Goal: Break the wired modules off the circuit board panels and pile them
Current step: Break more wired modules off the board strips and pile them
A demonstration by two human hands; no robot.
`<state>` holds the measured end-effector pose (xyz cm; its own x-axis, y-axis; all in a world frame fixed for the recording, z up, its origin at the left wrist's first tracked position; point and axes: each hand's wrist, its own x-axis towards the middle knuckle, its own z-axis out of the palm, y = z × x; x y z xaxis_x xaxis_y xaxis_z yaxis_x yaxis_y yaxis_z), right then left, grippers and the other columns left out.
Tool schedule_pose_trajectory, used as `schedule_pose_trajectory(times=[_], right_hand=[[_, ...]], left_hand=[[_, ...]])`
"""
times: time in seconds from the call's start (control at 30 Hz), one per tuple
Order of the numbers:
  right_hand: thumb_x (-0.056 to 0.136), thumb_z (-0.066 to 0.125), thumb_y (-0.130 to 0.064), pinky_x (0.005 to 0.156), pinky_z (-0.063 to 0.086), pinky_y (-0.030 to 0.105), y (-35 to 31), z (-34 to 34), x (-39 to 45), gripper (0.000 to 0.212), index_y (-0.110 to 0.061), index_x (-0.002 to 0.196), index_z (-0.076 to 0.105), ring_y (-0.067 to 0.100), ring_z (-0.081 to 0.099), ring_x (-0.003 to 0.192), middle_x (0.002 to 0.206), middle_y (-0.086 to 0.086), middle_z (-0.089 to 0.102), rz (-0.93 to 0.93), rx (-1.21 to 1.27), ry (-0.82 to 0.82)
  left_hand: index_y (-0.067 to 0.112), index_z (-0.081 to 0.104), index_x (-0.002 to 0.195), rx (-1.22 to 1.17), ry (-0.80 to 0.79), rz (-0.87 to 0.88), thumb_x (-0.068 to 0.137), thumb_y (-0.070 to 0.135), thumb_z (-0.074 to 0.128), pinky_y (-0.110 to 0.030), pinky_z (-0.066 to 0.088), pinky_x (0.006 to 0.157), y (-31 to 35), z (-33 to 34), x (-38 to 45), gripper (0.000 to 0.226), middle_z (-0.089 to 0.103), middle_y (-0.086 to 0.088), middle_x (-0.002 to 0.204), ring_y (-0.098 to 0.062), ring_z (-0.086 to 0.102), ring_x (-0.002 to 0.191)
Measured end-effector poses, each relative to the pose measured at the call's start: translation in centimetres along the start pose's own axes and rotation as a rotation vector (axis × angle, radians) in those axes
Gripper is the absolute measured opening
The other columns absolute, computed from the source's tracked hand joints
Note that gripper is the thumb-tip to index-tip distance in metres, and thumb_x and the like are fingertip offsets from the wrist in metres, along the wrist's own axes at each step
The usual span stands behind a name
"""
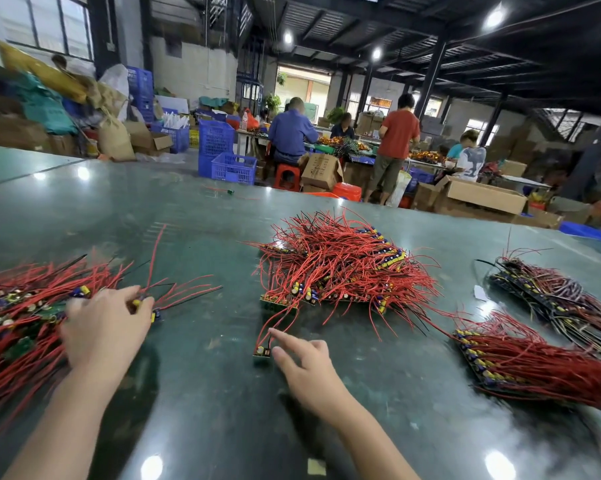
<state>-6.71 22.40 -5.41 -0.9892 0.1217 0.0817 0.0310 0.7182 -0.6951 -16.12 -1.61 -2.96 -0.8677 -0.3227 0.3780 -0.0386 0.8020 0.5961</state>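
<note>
Left hand [103, 327] palm down, right hand [306, 367] fingers spread

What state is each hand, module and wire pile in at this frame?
left hand: on the left pile, fingers pinching a module
right hand: open, fingertips at the single module
single module: loose, flat on the table
left pile: spread loosely
centre pile: tangled heap
right panels: stacked, wires attached

The table [195, 216] had a dark green, glossy top that mirrored the ceiling lamps. The wires [340, 258] wore smooth red plastic sheathing, a few black. The loose module [262, 351] was a matt green board. Behind stood blue plastic crates [233, 168] and brown cardboard boxes [321, 171].
</note>
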Motion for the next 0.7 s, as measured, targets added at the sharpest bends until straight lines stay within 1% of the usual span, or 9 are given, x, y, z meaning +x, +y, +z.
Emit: schedule_pose_trajectory(times=[0.07,0.13,0.23,0.3,0.37,0.43,0.5,0.57,0.7], right_hand=[[0.098,0.043,-0.036,0.108,0.023,0.033,0.1,0.2,0.0,0.037,-0.035,0.135,0.046,0.016,0.029,0.118,0.12,-0.015,0.055,0.015,-0.006,-0.039],[0.098,0.045,-0.034,0.108,0.024,0.031,0.1,0.3,0.0,0.034,-0.027,0.13,0.052,0.018,0.031,0.119,0.128,-0.011,0.055,0.002,-0.016,-0.023],[0.096,0.048,-0.029,0.103,0.025,0.021,-0.2,0.3,0.0,0.031,-0.022,0.125,0.058,0.016,0.033,0.117,0.126,-0.009,0.058,-0.019,0.019,0.017],[0.095,0.05,-0.027,0.099,0.025,0.018,-0.2,0.3,0.0,0.03,-0.021,0.123,0.059,0.015,0.035,0.116,0.123,-0.007,0.059,-0.03,0.016,0.03],[0.095,0.05,-0.024,0.096,0.026,0.016,-0.1,0.3,0.0,0.03,-0.021,0.122,0.061,0.015,0.036,0.115,0.12,-0.006,0.061,-0.025,0.006,0.036],[0.093,0.052,-0.022,0.092,0.027,0.014,-0.3,0.3,-0.1,0.028,-0.021,0.119,0.063,0.013,0.039,0.112,0.108,-0.011,0.063,-0.016,0.024,0.041],[0.092,0.053,-0.019,0.092,0.033,0.016,-0.7,0.4,-0.3,0.026,-0.021,0.113,0.068,0.013,0.047,0.108,0.095,-0.016,0.063,-0.01,0.071,0.044],[0.09,0.054,-0.016,0.091,0.041,0.02,-0.9,0.4,-0.3,0.024,-0.018,0.106,0.072,0.014,0.057,0.101,0.095,-0.008,0.071,-0.016,0.096,0.066],[0.087,0.057,-0.009,0.063,0.042,0.008,-1.3,-0.1,-0.3,0.02,-0.017,0.093,0.075,0.003,0.058,0.071,0.08,-0.002,0.073,0.047,0.352,0.149]], left_hand=[[0.007,0.064,0.117,0.091,0.152,0.055,0.077,0.015,0.073,-0.048,0.036,0.083,0.0,0.2,-0.3,0.043,0.058,-0.022,0.117,-0.043,0.042,0.105],[0.0,0.064,0.112,-0.106,0.138,0.205,0.074,0.003,0.072,-0.044,0.036,0.083,1.7,0.6,-1.5,0.039,0.06,-0.024,0.109,-0.043,0.05,0.101],[0.009,0.07,0.098,-0.453,-0.292,0.324,0.08,0.01,0.071,-0.026,0.039,0.076,4.5,2.2,-4.9,0.018,0.069,-0.007,0.094,-0.027,0.06,0.084],[0.017,0.069,0.109,-0.318,-0.421,0.394,0.085,0.032,0.067,-0.022,0.037,0.085,5.0,4.3,-6.9,0.029,0.067,0.002,0.104,-0.019,0.054,0.096],[0.025,0.065,0.117,-0.136,-0.396,0.462,0.087,0.047,0.059,-0.024,0.033,0.095,4.7,6.0,-8.0,0.038,0.062,0.008,0.113,-0.018,0.042,0.106],[0.031,0.065,0.115,-0.087,-0.388,0.454,0.087,0.049,0.058,-0.024,0.032,0.094,4.5,6.2,-8.1,0.034,0.06,0.011,0.113,-0.018,0.037,0.103],[0.031,0.067,0.112,-0.081,-0.397,0.477,0.085,0.045,0.062,-0.023,0.032,0.094,4.3,6.3,-8.2,0.03,0.059,0.012,0.112,-0.018,0.037,0.101],[0.029,0.069,0.106,-0.13,-0.407,0.492,0.083,0.037,0.067,-0.021,0.031,0.091,4.5,6.0,-8.3,0.025,0.06,0.012,0.109,-0.015,0.034,0.097],[0.015,0.072,0.09,-0.439,-0.397,0.439,0.076,0.004,0.071,-0.007,0.034,0.073,5.3,5.0,-8.2,0.019,0.063,0.006,0.093,-0.007,0.048,0.076]])
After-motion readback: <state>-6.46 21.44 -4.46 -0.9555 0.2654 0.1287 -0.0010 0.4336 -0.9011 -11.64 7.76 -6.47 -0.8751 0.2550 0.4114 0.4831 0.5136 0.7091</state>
